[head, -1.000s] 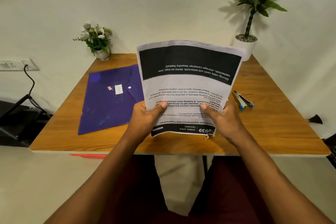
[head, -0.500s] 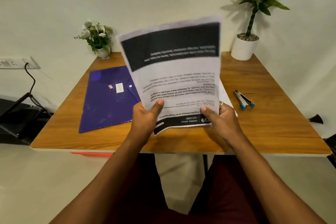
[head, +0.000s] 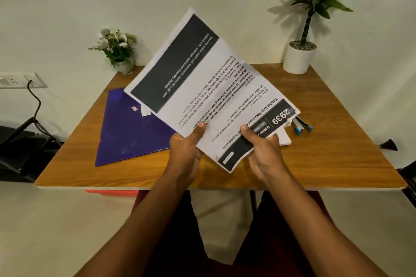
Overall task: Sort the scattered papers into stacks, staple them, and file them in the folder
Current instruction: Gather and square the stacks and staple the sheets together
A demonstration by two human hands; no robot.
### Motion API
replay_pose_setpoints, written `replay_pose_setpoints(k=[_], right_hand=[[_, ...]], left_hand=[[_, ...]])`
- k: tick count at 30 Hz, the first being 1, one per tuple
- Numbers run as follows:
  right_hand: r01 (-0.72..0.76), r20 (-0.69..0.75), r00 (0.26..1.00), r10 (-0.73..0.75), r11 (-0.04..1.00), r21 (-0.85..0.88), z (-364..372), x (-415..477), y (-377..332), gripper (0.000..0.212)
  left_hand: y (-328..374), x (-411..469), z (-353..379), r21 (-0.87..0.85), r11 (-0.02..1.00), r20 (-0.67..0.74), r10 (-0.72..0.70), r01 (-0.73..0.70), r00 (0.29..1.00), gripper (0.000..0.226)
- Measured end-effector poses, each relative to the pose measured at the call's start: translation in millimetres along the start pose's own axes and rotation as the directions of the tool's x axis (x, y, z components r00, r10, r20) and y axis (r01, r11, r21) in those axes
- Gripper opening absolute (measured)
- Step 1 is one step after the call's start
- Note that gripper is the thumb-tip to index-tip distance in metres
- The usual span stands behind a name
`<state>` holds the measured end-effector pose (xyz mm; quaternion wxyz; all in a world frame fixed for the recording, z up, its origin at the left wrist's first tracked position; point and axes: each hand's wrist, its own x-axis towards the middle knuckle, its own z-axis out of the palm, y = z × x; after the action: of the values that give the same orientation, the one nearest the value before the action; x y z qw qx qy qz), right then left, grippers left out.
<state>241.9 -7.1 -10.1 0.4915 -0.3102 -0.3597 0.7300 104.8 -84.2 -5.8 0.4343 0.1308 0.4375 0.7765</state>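
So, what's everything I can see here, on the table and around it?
held papers: one bundle, white with black bands, tilted above the table
loose papers: a few, white, on the table under them
folder: one, purple, on the table's left
stapler: one, black and blue, right of the papers
table: one, wooden, centre
flower pot: one, white blooms, far left corner
potted plant: one, green in white pot, far right corner
wall socket: one, white, left wall
left hand: one, grips the held papers
right hand: one, grips the held papers
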Motion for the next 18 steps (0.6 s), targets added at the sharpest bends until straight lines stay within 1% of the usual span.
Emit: replay_pose_setpoints(k=[2, 4, 6, 8, 10, 13, 16, 18], right_hand=[[0.021, 0.011, 1.000, -0.020, 0.993, -0.115, -13.1, 4.1, -10.8, 0.034], [0.051, 0.039, 0.998, -0.044, 0.975, -0.215, -27.4, 8.6, -21.2, 0.034], [0.072, 0.047, 0.997, -0.061, 0.960, -0.272, -38.3, 13.6, -30.5, 0.035], [0.092, 0.047, 0.996, -0.081, 0.940, -0.330, -46.0, 17.1, -40.2, 0.034], [0.122, 0.055, 0.993, -0.109, 0.899, -0.420, -53.0, 21.3, -49.0, 0.031], [0.173, 0.105, 0.985, -0.138, 0.825, -0.537, -57.7, 24.2, -59.4, 0.029], [0.213, 0.166, 0.976, -0.140, 0.766, -0.606, -55.8, 25.3, -62.5, 0.029], [0.235, 0.191, 0.971, -0.147, 0.752, -0.615, -53.6, 24.8, -64.0, 0.031]], left_hand=[[19.9, 11.3, -14.0, 0.064, 0.996, -0.035, 0.060, -0.058, 0.998, 0.031], [41.4, 23.0, -30.1, 0.188, 0.971, -0.054, 0.160, -0.147, 0.986, 0.031], [60.2, 31.2, -43.0, 0.354, 0.914, 0.001, 0.214, -0.200, 0.977, 0.035], [73.1, 35.8, -51.0, 0.453, 0.862, 0.096, 0.208, -0.229, 0.973, 0.044], [80.3, 38.3, -54.7, 0.473, 0.846, 0.189, 0.175, -0.245, 0.966, 0.045], [84.2, 35.1, -49.9, 0.508, 0.820, 0.283, 0.129, -0.263, 0.950, 0.035], [80.4, 28.1, -41.3, 0.533, 0.798, 0.274, 0.151, -0.281, 0.950, 0.029], [75.8, 24.5, -38.4, 0.538, 0.794, 0.252, 0.171, -0.284, 0.953, 0.024]])
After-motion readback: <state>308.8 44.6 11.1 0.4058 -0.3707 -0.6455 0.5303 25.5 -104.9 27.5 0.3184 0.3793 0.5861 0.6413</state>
